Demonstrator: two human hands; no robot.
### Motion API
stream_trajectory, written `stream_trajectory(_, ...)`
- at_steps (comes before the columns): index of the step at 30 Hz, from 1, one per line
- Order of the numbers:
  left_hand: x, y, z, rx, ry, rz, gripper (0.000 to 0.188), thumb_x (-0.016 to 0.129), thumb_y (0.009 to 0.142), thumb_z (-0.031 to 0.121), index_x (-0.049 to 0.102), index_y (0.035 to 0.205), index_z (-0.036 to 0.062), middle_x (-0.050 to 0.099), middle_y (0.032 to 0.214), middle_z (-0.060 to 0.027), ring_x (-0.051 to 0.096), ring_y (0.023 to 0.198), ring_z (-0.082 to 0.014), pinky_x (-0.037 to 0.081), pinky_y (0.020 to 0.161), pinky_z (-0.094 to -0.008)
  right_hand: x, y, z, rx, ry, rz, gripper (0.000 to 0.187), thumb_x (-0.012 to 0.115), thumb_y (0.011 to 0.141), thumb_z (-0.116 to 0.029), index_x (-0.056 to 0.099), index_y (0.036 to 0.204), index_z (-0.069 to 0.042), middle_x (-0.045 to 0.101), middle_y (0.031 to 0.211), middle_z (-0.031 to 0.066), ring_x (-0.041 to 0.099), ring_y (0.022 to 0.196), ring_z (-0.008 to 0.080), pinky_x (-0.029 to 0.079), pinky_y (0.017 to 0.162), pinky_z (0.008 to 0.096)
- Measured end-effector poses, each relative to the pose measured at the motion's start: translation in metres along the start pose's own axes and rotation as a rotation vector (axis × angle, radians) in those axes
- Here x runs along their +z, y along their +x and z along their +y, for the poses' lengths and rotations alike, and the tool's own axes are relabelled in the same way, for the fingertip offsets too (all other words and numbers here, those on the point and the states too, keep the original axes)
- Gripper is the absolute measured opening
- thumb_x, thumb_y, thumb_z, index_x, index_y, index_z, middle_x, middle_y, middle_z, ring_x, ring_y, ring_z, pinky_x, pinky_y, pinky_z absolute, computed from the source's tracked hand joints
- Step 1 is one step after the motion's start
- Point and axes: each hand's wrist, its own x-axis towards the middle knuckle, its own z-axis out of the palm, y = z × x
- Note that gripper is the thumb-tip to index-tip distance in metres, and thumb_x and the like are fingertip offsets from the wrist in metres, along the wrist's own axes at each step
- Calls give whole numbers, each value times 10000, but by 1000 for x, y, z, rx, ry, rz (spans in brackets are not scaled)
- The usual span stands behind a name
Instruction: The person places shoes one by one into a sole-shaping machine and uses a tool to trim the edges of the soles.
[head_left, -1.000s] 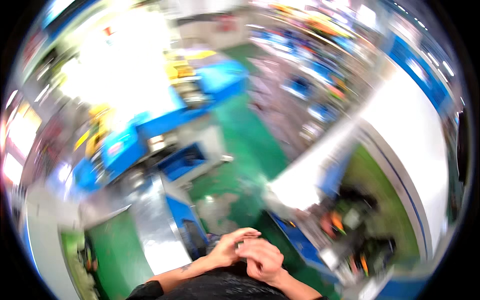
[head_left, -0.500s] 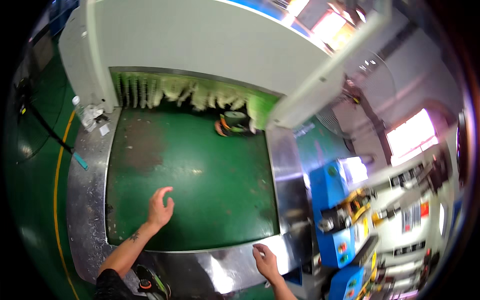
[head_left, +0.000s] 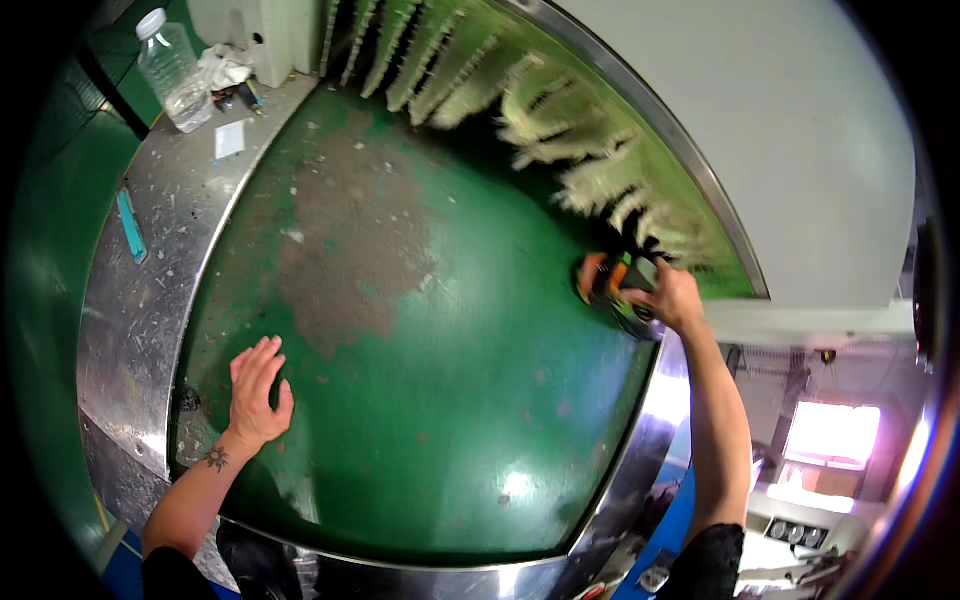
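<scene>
My right hand [head_left: 668,298] reaches to the far right of a green conveyor belt [head_left: 450,370]. Its fingers are closed around a black shoe with orange and green parts [head_left: 622,285], which is smeared by motion. The shoe is at the belt's right edge, close to the hanging fringe curtain [head_left: 560,120]. Over the near left of the belt, my left hand [head_left: 258,395] is empty, its fingers stretched and the thumb apart. I cannot tell whether it touches the belt.
A grey machine housing [head_left: 800,130] rises behind the curtain. Along the left, the metal edge [head_left: 150,330] holds a clear plastic bottle [head_left: 175,75], crumpled tissue [head_left: 225,68], a white paper piece [head_left: 229,139] and a teal-handled tool [head_left: 131,226].
My right hand has moved from the near metal edge to the far shoe and closed on it. The left hand has opened out. The view has turned and come nearer the curtain.
</scene>
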Motion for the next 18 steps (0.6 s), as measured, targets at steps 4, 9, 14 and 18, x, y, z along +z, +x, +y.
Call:
stream_trajectory(4, 1, -22, -5, -25, 37, 9, 381, 608, 769, 56, 549, 1137, -25, 536, 1343, -190, 499, 1261, -373, 356, 1051, -517, 37, -87, -70, 162, 92, 107, 672, 766, 754, -533, 512, 1061, 9, 626, 796, 225, 646, 727, 390, 525, 592, 481)
stream_trajectory(9, 6, -9, 34, -172, 33, 105, 421, 633, 837, 185, 549, 1192, -26, 505, 1355, -211, 477, 1285, -346, 338, 1094, -489, -9, -338, -141, 538, 789, 276, 556, 850, 701, -450, 623, 929, 3, 696, 887, 214, 684, 769, 323, 549, 730, 386)
stream_trajectory(14, -67, -15, 220, -932, -1007, -1576, 905, 441, 892, 734, 450, 1379, -29, 601, 1280, -217, 630, 1123, -285, 496, 973, -411, -55, -546, -187, 616, 1401, 217, 469, 821, 752, -282, 669, 1103, -11, 728, 945, 130, 685, 814, 169, 550, 767, 325)
stream_trajectory(18, -119, -75, 325, -882, -1239, -1690, 847, 444, 890, 708, 498, 1365, 9, 636, 1231, -170, 631, 1097, -299, 489, 998, -398, -151, -585, -171, -508, 525, 602, 195, 663, 791, -163, 556, 929, -75, 622, 1052, 80, 609, 975, 230, 529, 901, 350)
